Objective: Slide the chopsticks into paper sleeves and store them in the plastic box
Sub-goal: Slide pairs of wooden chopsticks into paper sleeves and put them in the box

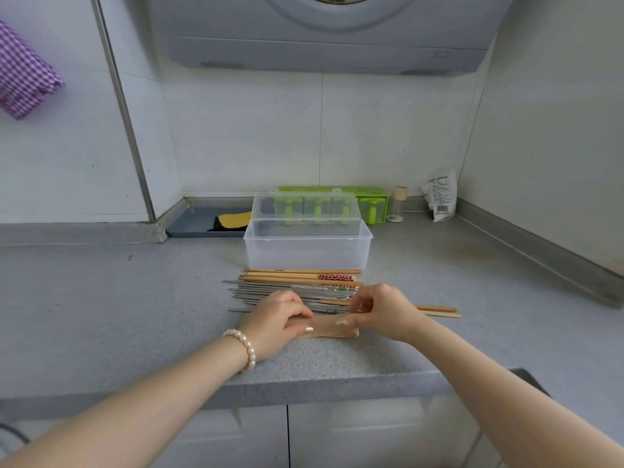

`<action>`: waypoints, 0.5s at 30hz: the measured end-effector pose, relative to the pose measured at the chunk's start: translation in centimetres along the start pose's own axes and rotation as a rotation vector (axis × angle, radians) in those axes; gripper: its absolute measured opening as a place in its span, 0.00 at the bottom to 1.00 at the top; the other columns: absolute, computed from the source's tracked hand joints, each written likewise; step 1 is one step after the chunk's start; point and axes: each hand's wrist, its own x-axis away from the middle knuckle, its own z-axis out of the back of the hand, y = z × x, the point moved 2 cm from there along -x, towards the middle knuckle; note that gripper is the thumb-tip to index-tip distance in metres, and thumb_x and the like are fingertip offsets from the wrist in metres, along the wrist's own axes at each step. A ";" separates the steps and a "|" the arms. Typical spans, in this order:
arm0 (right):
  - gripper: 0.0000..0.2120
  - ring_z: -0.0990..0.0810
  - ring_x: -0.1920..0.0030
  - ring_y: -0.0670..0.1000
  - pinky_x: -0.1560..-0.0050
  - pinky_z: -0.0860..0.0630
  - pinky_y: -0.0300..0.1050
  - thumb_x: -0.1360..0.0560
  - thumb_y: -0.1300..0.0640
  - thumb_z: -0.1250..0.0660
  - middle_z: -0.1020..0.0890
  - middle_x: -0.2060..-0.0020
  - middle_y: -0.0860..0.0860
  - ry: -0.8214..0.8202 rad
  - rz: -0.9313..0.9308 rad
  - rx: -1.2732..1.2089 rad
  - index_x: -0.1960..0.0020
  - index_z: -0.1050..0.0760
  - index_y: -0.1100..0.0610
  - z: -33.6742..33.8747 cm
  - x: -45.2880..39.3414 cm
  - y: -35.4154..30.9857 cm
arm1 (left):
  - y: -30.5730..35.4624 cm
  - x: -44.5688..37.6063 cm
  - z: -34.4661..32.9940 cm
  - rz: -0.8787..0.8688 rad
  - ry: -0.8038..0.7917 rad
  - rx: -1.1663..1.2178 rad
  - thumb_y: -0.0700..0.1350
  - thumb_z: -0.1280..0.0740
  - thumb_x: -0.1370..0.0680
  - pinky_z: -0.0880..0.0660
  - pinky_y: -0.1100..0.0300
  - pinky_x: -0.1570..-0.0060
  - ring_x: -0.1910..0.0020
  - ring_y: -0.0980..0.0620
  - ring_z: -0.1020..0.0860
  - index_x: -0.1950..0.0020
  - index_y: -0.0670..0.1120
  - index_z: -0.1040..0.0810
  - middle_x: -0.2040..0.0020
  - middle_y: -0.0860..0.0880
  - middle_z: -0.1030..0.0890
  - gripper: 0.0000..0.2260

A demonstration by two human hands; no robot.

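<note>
A clear rectangular plastic box (308, 246), lid raised, is seen far of a row of wooden and steel chopsticks (297, 287). Nearest, a thin brown paper sleeve (326, 327) is pinched by left hand (282, 320) and right hand (380, 314). Sleeve judged light, flimsy, tearable; best held at its mouth.

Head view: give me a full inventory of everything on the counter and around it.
plastic box: one, clear, lid open, mid-counter
chopsticks: a row, count unclear, wooden and metal, in front of box
paper sleeves: brown stack, count unclear, under both hands
green rack: one, behind box
tray: one, grey-blue, back left corner
small jar: one, clear, right of rack
packet: one, white, against back wall
checked cloth: one, purple, hanging upper left
left hand: holds sleeves
right hand: pinches sleeves
</note>
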 end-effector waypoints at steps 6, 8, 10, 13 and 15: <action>0.10 0.25 0.63 0.48 0.59 0.25 0.44 0.33 0.55 0.25 0.22 0.66 0.48 0.014 -0.070 -0.133 0.67 0.26 0.51 -0.6 -0.6 -0.2 | 0.2 0.1 0.3 0.001 0.033 -0.041 0.53 0.33 0.25 0.30 0.58 0.42 0.47 0.58 0.31 0.41 0.51 0.23 0.49 0.57 0.28 0.15; 0.09 0.25 0.64 0.47 0.60 0.27 0.40 0.32 0.56 0.26 0.22 0.66 0.47 0.017 -0.076 -0.165 0.66 0.25 0.52 -0.7 -0.6 -0.1 | 0.2 0.2 0.3 0.004 0.038 -0.049 0.55 0.32 0.27 0.30 0.58 0.42 0.46 0.58 0.31 0.41 0.51 0.23 0.47 0.56 0.27 0.17; 0.07 0.26 0.64 0.48 0.59 0.26 0.41 0.31 0.56 0.27 0.22 0.66 0.49 0.019 -0.074 -0.200 0.64 0.24 0.55 -0.8 -0.6 0.0 | 0.3 0.3 0.3 0.012 0.026 -0.053 0.57 0.30 0.30 0.31 0.59 0.42 0.46 0.57 0.31 0.40 0.51 0.23 0.46 0.55 0.27 0.21; 0.07 0.25 0.61 0.49 0.54 0.25 0.46 0.29 0.56 0.28 0.21 0.63 0.53 0.006 -0.062 -0.251 0.63 0.25 0.56 -0.7 -0.5 -0.1 | 0.6 0.3 0.4 0.013 0.023 -0.084 0.60 0.30 0.32 0.34 0.62 0.43 0.46 0.57 0.33 0.39 0.53 0.25 0.45 0.56 0.28 0.25; 0.08 0.26 0.62 0.50 0.55 0.25 0.47 0.29 0.57 0.29 0.22 0.64 0.54 0.007 -0.046 -0.283 0.64 0.26 0.56 -0.4 -0.4 -0.4 | 0.8 0.2 0.6 -0.005 0.047 -0.111 0.61 0.30 0.32 0.35 0.63 0.43 0.46 0.58 0.34 0.39 0.53 0.25 0.46 0.56 0.29 0.24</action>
